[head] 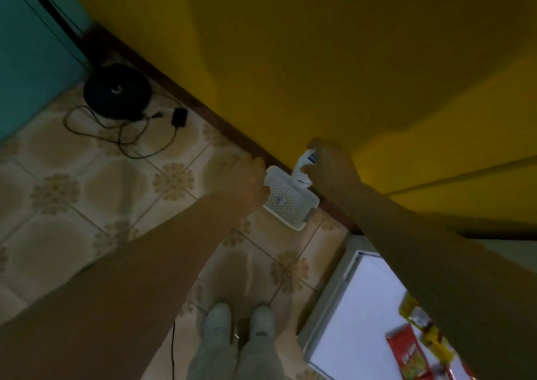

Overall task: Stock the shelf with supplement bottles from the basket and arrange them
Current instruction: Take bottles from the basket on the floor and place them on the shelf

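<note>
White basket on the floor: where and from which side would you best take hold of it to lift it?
The white basket sits flat and open-topped on the tiled floor, with perforated walls and a flared rim. Best grip is probably that rim, from above, at opposite ends. The left hand is at its left corner; the right hand holds a white bottle above its far edge.

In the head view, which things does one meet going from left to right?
Black round device → black adapter → left hand → white basket → right hand holding a white bottle → red packet.
</note>
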`<state>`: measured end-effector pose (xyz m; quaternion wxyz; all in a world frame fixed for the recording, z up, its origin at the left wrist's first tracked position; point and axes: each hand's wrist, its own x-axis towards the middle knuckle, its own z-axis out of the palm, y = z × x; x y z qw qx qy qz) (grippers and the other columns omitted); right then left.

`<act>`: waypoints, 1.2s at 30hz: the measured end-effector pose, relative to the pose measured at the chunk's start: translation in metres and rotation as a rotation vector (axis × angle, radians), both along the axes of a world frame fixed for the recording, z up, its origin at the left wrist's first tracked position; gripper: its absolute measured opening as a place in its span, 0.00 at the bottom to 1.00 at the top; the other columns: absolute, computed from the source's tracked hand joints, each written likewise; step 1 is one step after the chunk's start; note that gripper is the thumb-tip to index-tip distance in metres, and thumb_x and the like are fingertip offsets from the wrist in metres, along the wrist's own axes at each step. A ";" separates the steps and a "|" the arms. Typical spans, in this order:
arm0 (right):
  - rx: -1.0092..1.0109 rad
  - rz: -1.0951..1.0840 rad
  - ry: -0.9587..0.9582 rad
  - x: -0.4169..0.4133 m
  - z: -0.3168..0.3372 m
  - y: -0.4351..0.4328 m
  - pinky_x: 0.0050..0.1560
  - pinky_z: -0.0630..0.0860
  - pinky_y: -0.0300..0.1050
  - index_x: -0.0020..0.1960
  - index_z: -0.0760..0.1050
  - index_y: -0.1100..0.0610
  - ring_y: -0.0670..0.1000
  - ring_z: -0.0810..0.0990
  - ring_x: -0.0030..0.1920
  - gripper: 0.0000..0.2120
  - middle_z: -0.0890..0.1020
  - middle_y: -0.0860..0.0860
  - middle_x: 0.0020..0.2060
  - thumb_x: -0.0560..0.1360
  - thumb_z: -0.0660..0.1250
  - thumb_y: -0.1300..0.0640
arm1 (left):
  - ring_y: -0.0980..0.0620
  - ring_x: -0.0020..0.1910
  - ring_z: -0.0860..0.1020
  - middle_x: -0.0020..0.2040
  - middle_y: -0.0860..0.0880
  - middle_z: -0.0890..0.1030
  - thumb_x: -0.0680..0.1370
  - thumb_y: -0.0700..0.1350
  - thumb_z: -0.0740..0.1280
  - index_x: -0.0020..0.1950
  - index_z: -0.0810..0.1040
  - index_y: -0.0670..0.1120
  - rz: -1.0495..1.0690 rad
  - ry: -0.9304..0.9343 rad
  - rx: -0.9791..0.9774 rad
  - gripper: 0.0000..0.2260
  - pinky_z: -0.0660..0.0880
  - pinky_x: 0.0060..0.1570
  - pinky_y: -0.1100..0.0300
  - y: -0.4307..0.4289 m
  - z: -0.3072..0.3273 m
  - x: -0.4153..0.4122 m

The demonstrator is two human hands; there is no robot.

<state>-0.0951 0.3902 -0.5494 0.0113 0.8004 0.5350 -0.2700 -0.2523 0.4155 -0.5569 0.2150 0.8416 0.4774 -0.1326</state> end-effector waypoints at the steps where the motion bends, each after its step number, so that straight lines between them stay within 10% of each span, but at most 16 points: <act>1: -0.021 -0.004 -0.004 0.005 -0.027 -0.003 0.58 0.73 0.52 0.66 0.69 0.63 0.60 0.73 0.60 0.18 0.72 0.61 0.62 0.78 0.65 0.59 | 0.44 0.61 0.71 0.63 0.42 0.71 0.80 0.50 0.59 0.68 0.65 0.43 0.004 0.001 -0.016 0.19 0.71 0.55 0.54 0.000 -0.024 0.003; 21: -0.133 -0.170 -0.038 0.064 -0.471 -0.073 0.65 0.69 0.55 0.70 0.64 0.61 0.62 0.73 0.62 0.22 0.69 0.62 0.63 0.78 0.64 0.59 | 0.42 0.65 0.67 0.68 0.44 0.67 0.79 0.51 0.61 0.70 0.64 0.43 -0.076 0.016 -0.123 0.22 0.69 0.62 0.50 -0.063 -0.426 0.060; 29: -0.190 -0.086 -0.054 0.071 -0.499 -0.087 0.62 0.68 0.49 0.71 0.64 0.61 0.61 0.70 0.64 0.22 0.67 0.61 0.66 0.80 0.61 0.55 | 0.42 0.67 0.64 0.70 0.43 0.65 0.79 0.51 0.60 0.72 0.62 0.43 -0.087 0.026 -0.113 0.24 0.65 0.64 0.51 -0.061 -0.450 0.062; 36: -0.222 0.034 -0.134 0.071 -0.395 -0.069 0.65 0.66 0.51 0.71 0.59 0.62 0.61 0.68 0.66 0.24 0.68 0.62 0.66 0.79 0.62 0.56 | 0.41 0.66 0.66 0.67 0.42 0.67 0.79 0.52 0.61 0.70 0.64 0.44 -0.047 0.052 -0.139 0.23 0.68 0.61 0.49 -0.042 -0.356 0.067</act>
